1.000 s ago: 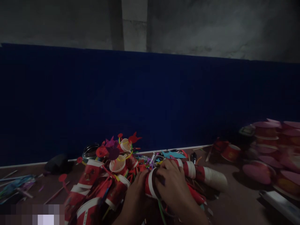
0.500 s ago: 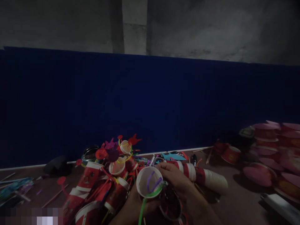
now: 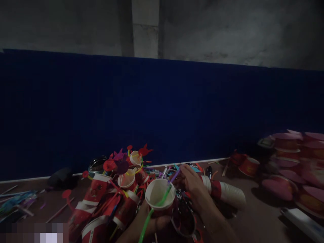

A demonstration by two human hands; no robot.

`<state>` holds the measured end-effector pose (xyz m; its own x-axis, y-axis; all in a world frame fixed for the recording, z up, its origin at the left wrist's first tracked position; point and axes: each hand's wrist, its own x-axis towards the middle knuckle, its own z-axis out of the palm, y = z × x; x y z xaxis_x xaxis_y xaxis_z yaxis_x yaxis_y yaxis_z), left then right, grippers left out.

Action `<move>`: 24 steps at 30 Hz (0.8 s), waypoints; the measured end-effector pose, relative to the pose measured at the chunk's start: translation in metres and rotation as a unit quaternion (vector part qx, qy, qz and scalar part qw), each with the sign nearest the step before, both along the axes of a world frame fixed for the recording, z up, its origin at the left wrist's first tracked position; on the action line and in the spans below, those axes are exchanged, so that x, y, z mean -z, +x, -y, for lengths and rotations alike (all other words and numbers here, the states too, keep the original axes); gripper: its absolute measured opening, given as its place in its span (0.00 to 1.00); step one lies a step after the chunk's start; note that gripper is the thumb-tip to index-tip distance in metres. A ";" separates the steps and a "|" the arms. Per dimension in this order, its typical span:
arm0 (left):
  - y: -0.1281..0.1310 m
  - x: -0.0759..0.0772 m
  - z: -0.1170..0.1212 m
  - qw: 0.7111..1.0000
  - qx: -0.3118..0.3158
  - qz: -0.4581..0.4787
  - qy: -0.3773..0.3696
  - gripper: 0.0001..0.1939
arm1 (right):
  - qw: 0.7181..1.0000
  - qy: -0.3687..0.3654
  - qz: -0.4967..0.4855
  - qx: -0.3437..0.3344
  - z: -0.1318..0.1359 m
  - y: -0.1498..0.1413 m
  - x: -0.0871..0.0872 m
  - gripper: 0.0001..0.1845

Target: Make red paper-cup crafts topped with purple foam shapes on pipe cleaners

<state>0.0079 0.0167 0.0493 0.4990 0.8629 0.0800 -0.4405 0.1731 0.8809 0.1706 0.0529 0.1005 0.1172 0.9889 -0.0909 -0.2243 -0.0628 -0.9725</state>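
My left hand is wrapped round a red and white paper cup, its mouth tilted toward me. A green drinking straw passes through the cup's near side, and more green shows inside. Joined to it, a purple straw sticks up over the far right rim. My right hand pinches the purple straw's upper end between its fingertips. Decorated paper cups with bent straws and paper shapes lie piled left of my hands. A row of nested paper cups lies on its side to the right.
Pink-topped red paper tubs are stacked at the far right, with a white box before them. A glass jar stands behind the pile. Straw scraps lie at left. A blue panel runs along the table's back.
The cup has turned from sideways to mouth toward me. My right hand has moved out of it, up and right. The purple straw, earlier bent inside the cup, now points up past the rim.
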 end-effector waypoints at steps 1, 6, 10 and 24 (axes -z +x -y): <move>-0.001 0.001 0.000 1.000 0.006 -0.004 0.016 0.32 | 0.999 0.007 0.039 0.015 0.001 0.003 -0.002 0.15; -0.008 -0.007 -0.003 0.995 0.080 0.025 0.045 0.34 | 0.947 0.157 0.270 0.069 0.022 0.015 -0.026 0.18; -0.012 -0.023 0.000 0.993 0.110 0.005 0.043 0.36 | 0.912 0.199 0.309 -0.184 0.047 0.013 -0.049 0.19; -0.003 -0.015 0.006 0.992 0.123 -0.004 0.013 0.41 | 0.906 0.177 0.363 -0.122 0.031 -0.007 -0.021 0.10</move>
<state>0.0048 0.0104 0.0642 0.6944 0.7132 0.0959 -0.3817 0.2520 0.8893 0.1636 0.0215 0.1216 -0.2072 0.9455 0.2511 0.4622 0.3209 -0.8267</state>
